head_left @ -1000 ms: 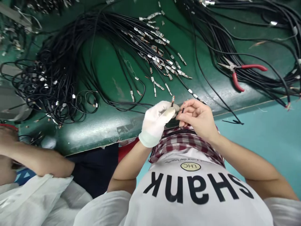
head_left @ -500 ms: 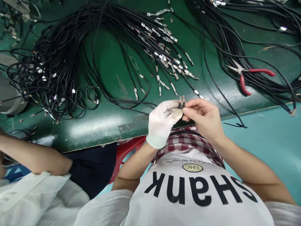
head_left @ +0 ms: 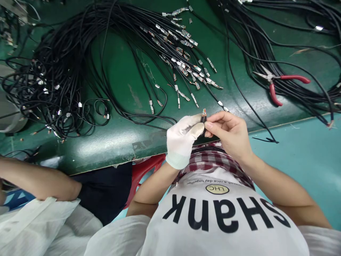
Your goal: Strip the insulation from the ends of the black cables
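Two black cable ends (head_left: 204, 114) with stripped, coppery and coloured wire tips point upward side by side between my hands. My left hand (head_left: 183, 137), in a white glove, is closed with thumb and fingers pinching one cable. Bare, my right hand (head_left: 229, 131) pinches the other cable just to the right, its fingertips close to the glove. The tips touch or nearly touch; I cannot tell which. Both hands are over the table's front edge, above my lap.
A bundle of black cables (head_left: 77, 46) with shiny metal connectors (head_left: 183, 64) spreads over the green table (head_left: 119, 71). Red-handled pliers (head_left: 274, 80) lie on more cables (head_left: 247, 53) at right. A co-worker's arm (head_left: 39, 177) is at left, near a red stool (head_left: 144, 174).
The two cable ends, apart half a second ago, are now drawn together. My right hand has shifted slightly left towards my gloved hand.
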{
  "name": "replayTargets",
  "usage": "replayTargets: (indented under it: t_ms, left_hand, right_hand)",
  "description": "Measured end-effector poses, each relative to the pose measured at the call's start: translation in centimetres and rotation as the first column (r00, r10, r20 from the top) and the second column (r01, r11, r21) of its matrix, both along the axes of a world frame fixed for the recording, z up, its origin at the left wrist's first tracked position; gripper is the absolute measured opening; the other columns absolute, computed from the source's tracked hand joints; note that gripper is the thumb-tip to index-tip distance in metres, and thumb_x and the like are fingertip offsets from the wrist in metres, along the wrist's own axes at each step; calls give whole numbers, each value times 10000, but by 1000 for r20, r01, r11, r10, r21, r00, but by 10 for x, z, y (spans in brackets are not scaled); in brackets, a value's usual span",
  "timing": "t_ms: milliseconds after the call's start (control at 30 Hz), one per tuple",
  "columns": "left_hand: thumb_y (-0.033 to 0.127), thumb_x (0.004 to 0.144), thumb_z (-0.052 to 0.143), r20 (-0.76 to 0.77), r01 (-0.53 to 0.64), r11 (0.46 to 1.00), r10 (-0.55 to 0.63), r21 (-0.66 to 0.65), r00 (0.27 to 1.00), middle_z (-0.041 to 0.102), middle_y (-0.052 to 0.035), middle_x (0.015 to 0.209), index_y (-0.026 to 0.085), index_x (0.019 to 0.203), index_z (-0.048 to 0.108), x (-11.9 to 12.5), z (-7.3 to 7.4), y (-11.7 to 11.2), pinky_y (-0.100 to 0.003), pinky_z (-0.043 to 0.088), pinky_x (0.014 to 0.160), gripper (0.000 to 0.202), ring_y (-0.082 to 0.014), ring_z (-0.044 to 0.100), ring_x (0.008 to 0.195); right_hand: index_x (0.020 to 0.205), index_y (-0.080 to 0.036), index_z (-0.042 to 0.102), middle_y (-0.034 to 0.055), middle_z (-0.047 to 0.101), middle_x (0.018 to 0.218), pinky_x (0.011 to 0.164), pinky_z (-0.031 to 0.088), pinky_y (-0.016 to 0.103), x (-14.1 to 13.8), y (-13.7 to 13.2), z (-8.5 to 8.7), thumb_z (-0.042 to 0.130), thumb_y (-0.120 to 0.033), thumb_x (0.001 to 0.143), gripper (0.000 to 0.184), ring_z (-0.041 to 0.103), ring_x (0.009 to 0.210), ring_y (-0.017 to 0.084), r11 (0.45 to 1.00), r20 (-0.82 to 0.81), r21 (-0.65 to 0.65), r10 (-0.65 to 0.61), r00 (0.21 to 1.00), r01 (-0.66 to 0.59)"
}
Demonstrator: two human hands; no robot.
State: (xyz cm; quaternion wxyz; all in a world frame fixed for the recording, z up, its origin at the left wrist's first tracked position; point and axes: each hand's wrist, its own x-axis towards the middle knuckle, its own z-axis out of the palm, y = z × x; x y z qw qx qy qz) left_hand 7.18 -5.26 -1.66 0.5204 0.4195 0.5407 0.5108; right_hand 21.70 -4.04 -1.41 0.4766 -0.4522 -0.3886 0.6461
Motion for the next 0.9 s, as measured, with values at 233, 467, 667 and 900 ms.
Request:
replayTargets:
  t_ms: [233, 467, 667, 900]
  left_hand:
    - [243, 862, 719, -64, 15, 1000, -13, 25, 998, 727, 16, 1008, 315, 1018, 790, -1, 0, -2, -312, 541, 840, 186, -164, 669, 939]
    - [245, 849, 735, -11, -6, 999, 6, 37, 1000, 725, 8, 1010, 313, 1018, 793, 1, -1, -3, -313, 534, 856, 191, -165, 667, 954]
    - [270, 827, 749, 2, -31, 999, 31, -7, 1000, 737, -23, 1034, 248, 1016, 790, 2, -2, -2, -305, 533, 905, 194, -179, 683, 989]
    - [259, 819, 751, 120, 32, 996, -22, -88, 993, 740, -38, 952, 189, 962, 774, 2, 1, -1, -242, 551, 745, 161, -124, 672, 778]
  right_hand:
    - [843, -204, 682, -22, 694, 657, 598, 602, 250, 0, 2, 2, 800, -303, 795, 161, 679, 596, 120, 1000, 8, 9, 13, 1000, -14]
    - [829, -205, 673, -28, 690, 671, 582, 598, 241, -1, 3, 0, 843, -303, 741, 215, 673, 595, 117, 1000, -37, -6, 20, 999, -21]
    - [828, -194, 665, -25, 687, 666, 583, 586, 224, -1, 4, 2, 827, -273, 761, 192, 668, 597, 109, 999, -50, -6, 33, 998, -33]
    - [1037, -242, 675, -6, 686, 871, 636, 575, 251, 13, -10, -8, 718, -225, 869, 173, 643, 666, 101, 993, -6, 121, 15, 1000, -14]
